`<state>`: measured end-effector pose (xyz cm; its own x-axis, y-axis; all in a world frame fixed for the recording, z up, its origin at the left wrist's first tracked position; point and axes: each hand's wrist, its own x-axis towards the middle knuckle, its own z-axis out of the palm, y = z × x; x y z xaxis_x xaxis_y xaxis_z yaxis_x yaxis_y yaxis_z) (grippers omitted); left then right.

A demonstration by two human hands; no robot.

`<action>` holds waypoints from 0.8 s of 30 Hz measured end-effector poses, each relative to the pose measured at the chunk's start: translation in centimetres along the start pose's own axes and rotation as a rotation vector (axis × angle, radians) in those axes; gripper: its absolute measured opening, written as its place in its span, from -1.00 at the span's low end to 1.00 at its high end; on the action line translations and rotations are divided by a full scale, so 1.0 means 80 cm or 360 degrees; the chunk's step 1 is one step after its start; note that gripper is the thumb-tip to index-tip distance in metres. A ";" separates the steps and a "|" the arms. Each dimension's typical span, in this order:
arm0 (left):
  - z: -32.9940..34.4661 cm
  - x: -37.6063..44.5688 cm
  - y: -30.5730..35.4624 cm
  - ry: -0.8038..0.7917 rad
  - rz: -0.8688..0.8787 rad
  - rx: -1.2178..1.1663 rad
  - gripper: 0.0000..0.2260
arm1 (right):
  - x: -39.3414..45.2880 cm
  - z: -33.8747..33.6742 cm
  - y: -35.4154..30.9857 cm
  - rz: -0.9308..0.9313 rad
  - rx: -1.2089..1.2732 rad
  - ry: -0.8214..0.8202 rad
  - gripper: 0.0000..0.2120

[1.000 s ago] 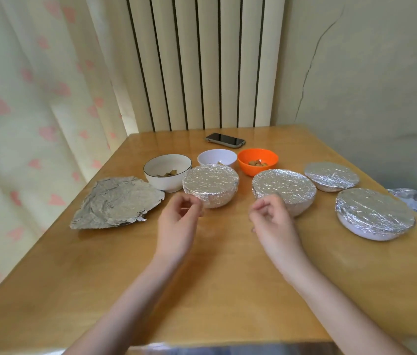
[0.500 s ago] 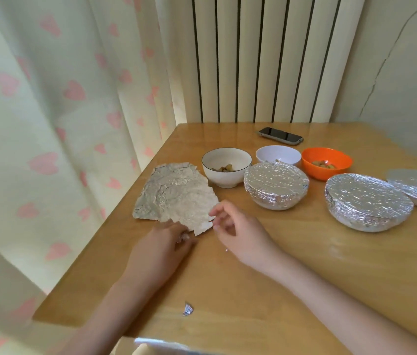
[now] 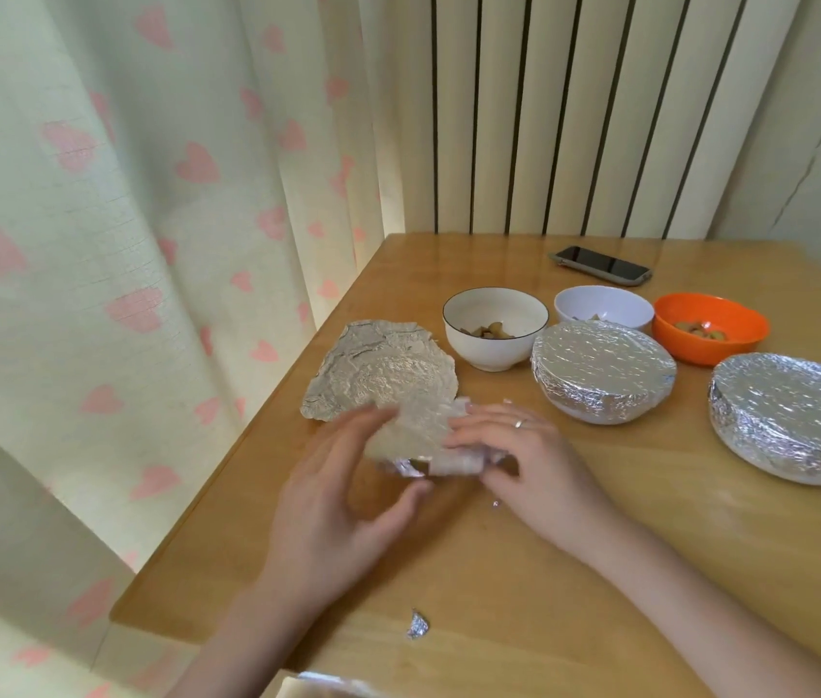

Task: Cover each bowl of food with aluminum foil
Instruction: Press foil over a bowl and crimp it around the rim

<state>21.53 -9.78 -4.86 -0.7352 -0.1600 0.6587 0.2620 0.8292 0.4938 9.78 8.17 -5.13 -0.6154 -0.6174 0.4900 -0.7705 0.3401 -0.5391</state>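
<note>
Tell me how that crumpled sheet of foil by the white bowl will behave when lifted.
The foil sheet is thin and creased, so it will probably flop and bend. Its near edge already curls up between the left hand and right hand, so it likely weighs little. Its ragged edges suggest it may tear.

I see a cream curtain [image 3: 121,244] with pink hearts, tan wood tabletop [image 3: 524,571], silver crinkled foil sheet [image 3: 383,375], orange bowl [image 3: 710,330], white black-rimmed bowl [image 3: 495,327], black phone [image 3: 601,265].

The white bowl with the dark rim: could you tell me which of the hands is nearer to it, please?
Right. The right hand lies just in front of the white bowl with the dark rim, pinching the foil sheet. The left hand is farther toward the table's near left edge.
</note>
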 end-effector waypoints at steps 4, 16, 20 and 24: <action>0.004 0.030 0.001 -0.0198 -0.0685 -0.0781 -0.02 | 0.010 -0.029 -0.016 0.0521 0.0712 0.0361 -0.94; 0.056 0.085 0.010 -0.0242 -0.1142 -0.1424 -0.61 | 0.054 -0.207 0.059 0.0960 0.0431 0.0823 -0.88; 0.064 0.080 -0.004 -0.0273 -0.1176 -0.1501 -0.54 | 0.067 -0.255 0.158 0.1217 -0.0544 0.0192 -0.94; 0.070 0.076 -0.006 -0.0277 -0.1216 -0.1553 -0.63 | 0.067 -0.250 0.171 0.1088 -0.0775 -0.0239 -0.87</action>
<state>13.43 -8.19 -4.25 -0.9566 -0.2902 -0.0283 0.0313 -0.1987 0.9796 -7.39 23.68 3.78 -0.9692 -0.2412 0.0493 -0.2443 0.9182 -0.3116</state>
